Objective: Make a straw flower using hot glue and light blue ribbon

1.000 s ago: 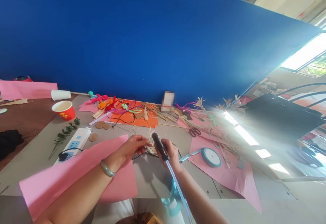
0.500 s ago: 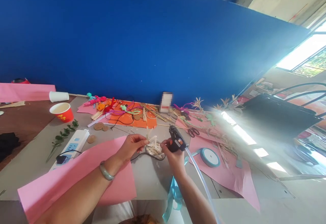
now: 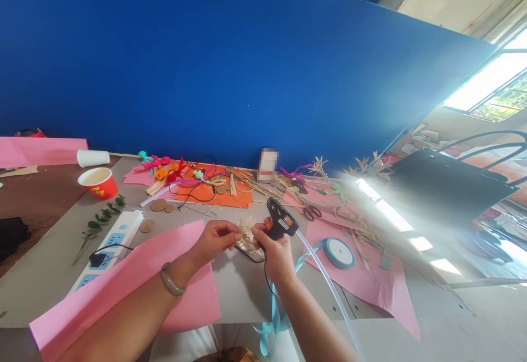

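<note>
My left hand (image 3: 220, 239), with a bangle (image 3: 172, 279) at the wrist, pinches a small cream-coloured piece (image 3: 246, 229) that looks like dried petals or ribbon. My right hand (image 3: 276, 249) is closed around a black glue gun (image 3: 282, 219), its nozzle pointing up and away from me, a long clear glue stick (image 3: 325, 274) trailing from its rear. The right thumb and fingertip also reach the pale piece, so both hands meet over it. Beneath them lies a crumpled silvery patch (image 3: 254, 253) with the black cord round it, partly hidden by the fingers.
Pink paper (image 3: 193, 296) spreads under my left arm, beside a white power strip (image 3: 117, 241). A blue ribbon roll (image 3: 339, 252) and scissors (image 3: 312, 212) lie to the right. Behind are orange paper (image 3: 206, 193) with craft bits and a red paper cup (image 3: 100, 183).
My right hand has moved left with the glue gun, and its fingertips now meet the pale piece held by the left. The piece has come lower, and the blue ribbon tail has shifted.
</note>
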Demonstrator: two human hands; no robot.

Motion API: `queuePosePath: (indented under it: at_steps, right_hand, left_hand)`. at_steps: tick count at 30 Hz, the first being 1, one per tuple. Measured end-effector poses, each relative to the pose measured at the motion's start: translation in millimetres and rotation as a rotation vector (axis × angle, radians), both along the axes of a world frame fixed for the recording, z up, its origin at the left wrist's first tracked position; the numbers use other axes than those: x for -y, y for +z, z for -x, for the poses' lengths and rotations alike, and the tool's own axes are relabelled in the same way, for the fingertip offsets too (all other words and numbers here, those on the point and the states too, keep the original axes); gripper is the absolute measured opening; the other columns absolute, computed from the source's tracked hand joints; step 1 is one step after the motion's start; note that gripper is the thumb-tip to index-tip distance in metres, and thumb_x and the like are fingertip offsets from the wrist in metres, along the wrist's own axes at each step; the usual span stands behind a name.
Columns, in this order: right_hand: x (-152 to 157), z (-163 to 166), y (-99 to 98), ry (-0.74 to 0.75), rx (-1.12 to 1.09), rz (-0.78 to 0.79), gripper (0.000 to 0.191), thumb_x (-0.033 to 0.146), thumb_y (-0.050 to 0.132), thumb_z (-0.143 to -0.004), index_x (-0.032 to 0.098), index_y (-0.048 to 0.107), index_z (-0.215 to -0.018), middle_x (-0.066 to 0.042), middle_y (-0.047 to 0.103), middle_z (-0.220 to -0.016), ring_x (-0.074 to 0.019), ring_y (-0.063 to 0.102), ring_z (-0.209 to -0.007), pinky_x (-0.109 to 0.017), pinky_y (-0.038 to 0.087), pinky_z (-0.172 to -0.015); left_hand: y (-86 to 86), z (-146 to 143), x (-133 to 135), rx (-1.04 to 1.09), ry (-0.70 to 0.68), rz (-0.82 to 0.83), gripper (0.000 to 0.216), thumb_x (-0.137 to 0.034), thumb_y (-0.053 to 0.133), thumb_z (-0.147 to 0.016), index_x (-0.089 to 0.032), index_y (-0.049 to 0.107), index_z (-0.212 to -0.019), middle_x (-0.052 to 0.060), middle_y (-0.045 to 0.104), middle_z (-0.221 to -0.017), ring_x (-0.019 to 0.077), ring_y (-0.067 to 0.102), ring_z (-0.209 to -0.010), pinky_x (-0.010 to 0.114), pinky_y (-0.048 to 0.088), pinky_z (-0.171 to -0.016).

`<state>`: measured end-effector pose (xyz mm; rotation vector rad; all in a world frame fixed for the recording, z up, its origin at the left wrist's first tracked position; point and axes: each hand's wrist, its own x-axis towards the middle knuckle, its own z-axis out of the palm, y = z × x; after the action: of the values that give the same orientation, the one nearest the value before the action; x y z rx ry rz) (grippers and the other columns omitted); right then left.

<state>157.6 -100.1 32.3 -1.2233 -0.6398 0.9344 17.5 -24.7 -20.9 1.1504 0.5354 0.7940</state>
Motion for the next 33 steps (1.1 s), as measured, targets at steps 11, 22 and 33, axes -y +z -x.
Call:
queuePosePath:
  at_steps: [11, 22, 33]
  right_hand:
    - [-5, -10, 3.2, 0.032, -0.272, 0.056, 0.044, 0.022, 0.083, -0.057, 0.02, 0.051, -0.088, 0.007, 0.054, -0.06, -0.0065, 0.046, -0.046, -0.017, 0.035, -0.041]
    - [-8, -4, 4.9, 0.057, -0.243, 0.05, 0.043, 0.021, 0.084, -0.054, 0.019, 0.052, -0.083, 0.007, 0.054, -0.058, -0.0062, 0.045, -0.046, -0.017, 0.035, -0.043]
    - [-9, 0, -3.2, 0.07, -0.051, -0.02, 0.042, 0.03, 0.078, -0.061, 0.02, 0.046, -0.087, 0.007, 0.054, -0.055, -0.0093, 0.043, -0.045, -0.022, 0.032, -0.044]
  left_hand:
    - [19.1, 5, -1, 0.074, 0.026, 0.155, 0.024, -0.033, 0.076, -0.069, -0.013, 0.063, -0.067, 0.006, 0.072, -0.079, 0.0033, 0.046, -0.041, 0.019, 0.029, -0.04]
    - [14.1, 4, -2, 0.011, 0.016, 0.099, 0.028, -0.038, 0.077, -0.067, -0.012, 0.066, -0.068, 0.005, 0.069, -0.066, 0.0044, 0.045, -0.039, 0.018, 0.028, -0.038]
    - [18.0, 3, 0, -0.017, 0.014, 0.105, 0.033, -0.041, 0.078, -0.063, -0.013, 0.063, -0.068, 0.004, 0.069, -0.066, 0.0047, 0.045, -0.039, 0.019, 0.029, -0.037]
